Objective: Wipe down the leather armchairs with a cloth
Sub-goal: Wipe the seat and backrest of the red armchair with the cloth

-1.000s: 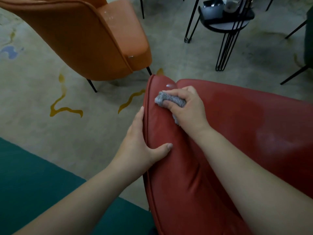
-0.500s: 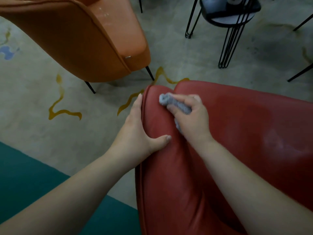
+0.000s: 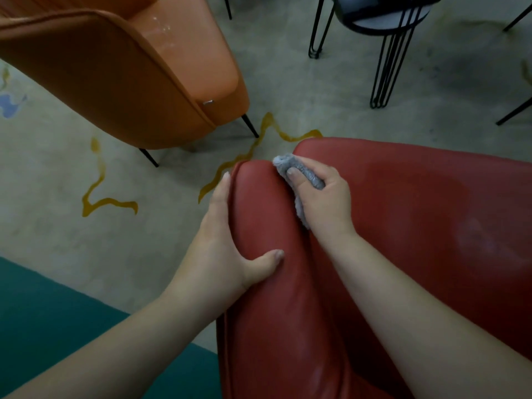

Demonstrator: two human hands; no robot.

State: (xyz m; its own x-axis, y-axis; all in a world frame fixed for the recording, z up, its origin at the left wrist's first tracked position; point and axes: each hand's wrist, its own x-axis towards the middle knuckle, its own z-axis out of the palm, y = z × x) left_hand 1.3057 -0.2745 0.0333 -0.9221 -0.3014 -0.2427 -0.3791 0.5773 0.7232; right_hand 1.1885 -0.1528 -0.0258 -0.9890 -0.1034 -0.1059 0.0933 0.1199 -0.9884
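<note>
Right hand [image 3: 322, 203]: fingers curled round a bunched grey cloth [image 3: 299, 174], pressing it into the crease between the arm and seat of the red chair [image 3: 417, 220].
Left hand [image 3: 227, 249]: fingers straight along the outer side of the chair's arm, thumb laid across its top.
Cloth: near the front tip of the arm, one end poking out past the fingers.
Orange chair [image 3: 115, 76]: on the floor ahead, left, apart from the red one.
Bench [image 3: 383, 24]: black wire legs, ahead right.
</note>
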